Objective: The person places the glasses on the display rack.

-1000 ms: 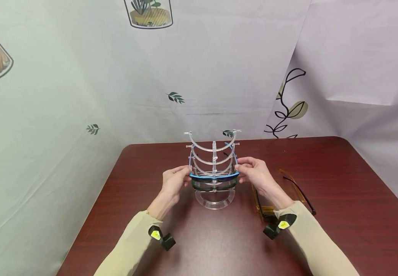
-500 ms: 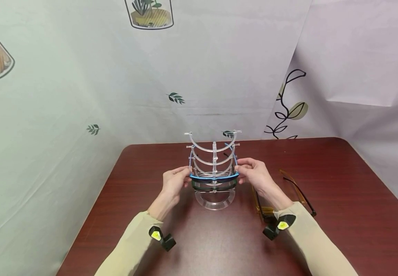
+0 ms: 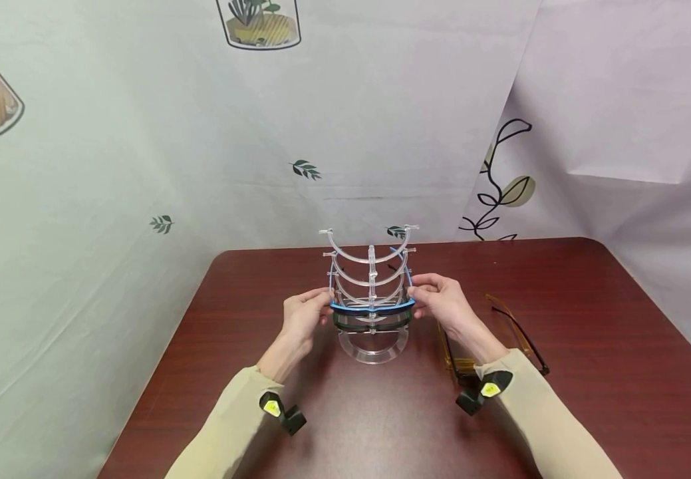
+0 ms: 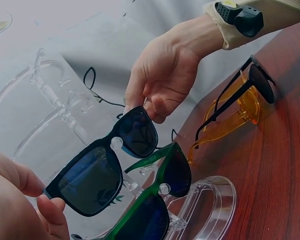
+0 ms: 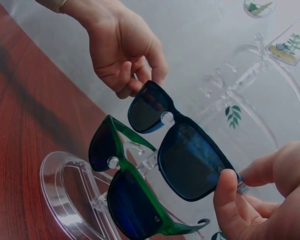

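Observation:
Blue-framed sunglasses (image 3: 372,309) with dark lenses sit on a clear plastic display stand (image 3: 372,266), their bridge at one of its knobs. My left hand (image 3: 303,318) pinches them at the left hinge between thumb and fingers. At the opposite hinge, my right hand (image 3: 443,303) pinches the frame the same way. Just below, green-framed sunglasses (image 5: 135,197) rest on a lower tier of the stand, untouched by either hand. Both wrist views show the front of the two pairs, one above the other.
Right of the stand, partly behind my right forearm, black sunglasses (image 4: 262,82) and orange-framed glasses (image 4: 240,115) lie together on the red-brown table (image 3: 237,293). The stand's higher arms rise above the blue pair. A printed cloth (image 3: 231,133) hangs behind the table.

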`<act>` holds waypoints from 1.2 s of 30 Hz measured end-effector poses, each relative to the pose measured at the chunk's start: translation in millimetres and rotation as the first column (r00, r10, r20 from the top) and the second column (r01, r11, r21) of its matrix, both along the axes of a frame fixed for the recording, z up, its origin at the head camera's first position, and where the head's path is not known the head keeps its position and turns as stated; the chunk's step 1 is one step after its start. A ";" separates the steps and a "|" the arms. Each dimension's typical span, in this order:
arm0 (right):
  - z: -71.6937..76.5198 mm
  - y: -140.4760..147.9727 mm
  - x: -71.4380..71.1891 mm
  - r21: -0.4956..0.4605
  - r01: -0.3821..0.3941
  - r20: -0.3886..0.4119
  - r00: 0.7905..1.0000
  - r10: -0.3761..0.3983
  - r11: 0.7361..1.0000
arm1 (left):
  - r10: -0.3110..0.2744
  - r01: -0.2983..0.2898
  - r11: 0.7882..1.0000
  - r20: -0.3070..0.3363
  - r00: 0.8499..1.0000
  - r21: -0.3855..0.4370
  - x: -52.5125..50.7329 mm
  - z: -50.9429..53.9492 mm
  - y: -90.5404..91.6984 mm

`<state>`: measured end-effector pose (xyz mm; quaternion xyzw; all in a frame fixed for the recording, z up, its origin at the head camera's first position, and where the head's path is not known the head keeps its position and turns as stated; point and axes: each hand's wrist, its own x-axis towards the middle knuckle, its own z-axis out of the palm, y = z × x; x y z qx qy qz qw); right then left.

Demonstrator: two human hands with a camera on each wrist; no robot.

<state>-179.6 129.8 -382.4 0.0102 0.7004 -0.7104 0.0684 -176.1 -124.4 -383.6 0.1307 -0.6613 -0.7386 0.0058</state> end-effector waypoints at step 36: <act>-1.7 -2.4 0.5 0.083 0.047 0.000 0.999 -0.047 0.995 | 0.008 -0.008 1.000 -0.009 1.000 -0.011 2.7 -4.1 -0.4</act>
